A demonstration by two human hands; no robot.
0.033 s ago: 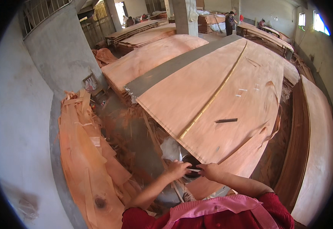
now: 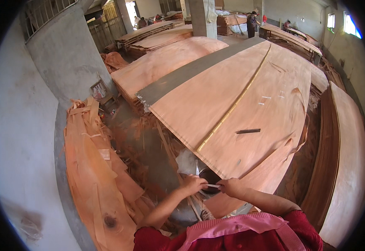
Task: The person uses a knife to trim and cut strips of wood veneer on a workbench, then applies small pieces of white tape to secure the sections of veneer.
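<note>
A short white strip (image 2: 213, 185), looking like tape, stretches between my two hands in front of the near edge of a large wood veneer sheet (image 2: 216, 104). My left hand (image 2: 194, 184) pinches its left end, and my right hand (image 2: 231, 187) pinches the right end. Just beyond and below the strip is a dark round container (image 2: 207, 176), partly hidden by my hands. A yellowish bamboo-like stick (image 2: 234, 98) lies lengthwise on the veneer. A dark flat bar (image 2: 248, 131) rests to its right, with small white strips (image 2: 266, 98) farther off.
Loose veneer pieces (image 2: 92, 184) are heaped on the left beside a grey wall (image 2: 23, 125). A tall veneer stack (image 2: 345, 159) stands at the right. Wood scraps litter the floor (image 2: 147, 154). A concrete pillar (image 2: 204, 19) and a standing person (image 2: 252, 25) are at the back.
My hands have moved slightly apart, and the white strip between them shows straighter. My right fingers have drawn in closer together around its end.
</note>
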